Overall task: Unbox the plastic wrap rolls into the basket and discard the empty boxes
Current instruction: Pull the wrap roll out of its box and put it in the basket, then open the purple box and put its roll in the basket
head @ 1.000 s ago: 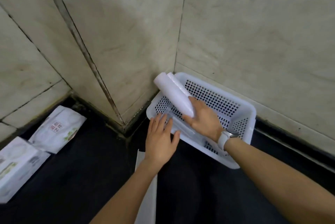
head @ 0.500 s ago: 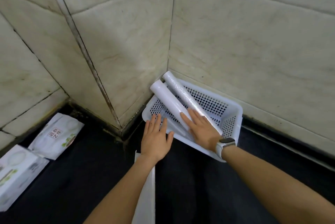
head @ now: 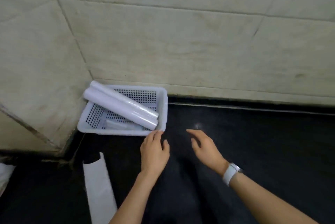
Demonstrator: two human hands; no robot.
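A white perforated basket (head: pixel 164 107) sits on the dark floor in the wall corner. Two white plastic wrap rolls (head: pixel 119 106) lie diagonally across it, their upper ends resting on the far left rim. A smaller clear roll (head: pixel 117 125) lies flat on the basket's bottom. My left hand (head: pixel 154 153) hovers at the basket's near right corner, fingers apart, fingertips at the rim. My right hand (head: pixel 204 148), a white watch on its wrist, is open over the floor to the right of the basket, holding nothing. A long white box (head: pixel 98 189) lies on the floor at lower left.
Beige stone wall slabs (head: pixel 181 42) rise behind and left of the basket. Dark floor (head: pixel 253 142) stretches to the right. A white package edge (head: pixel 4 174) shows at the far left border.
My right hand has let go of the rolls and drawn back to the right of the basket. My left hand shifted to the basket's near right corner. The view swung right.
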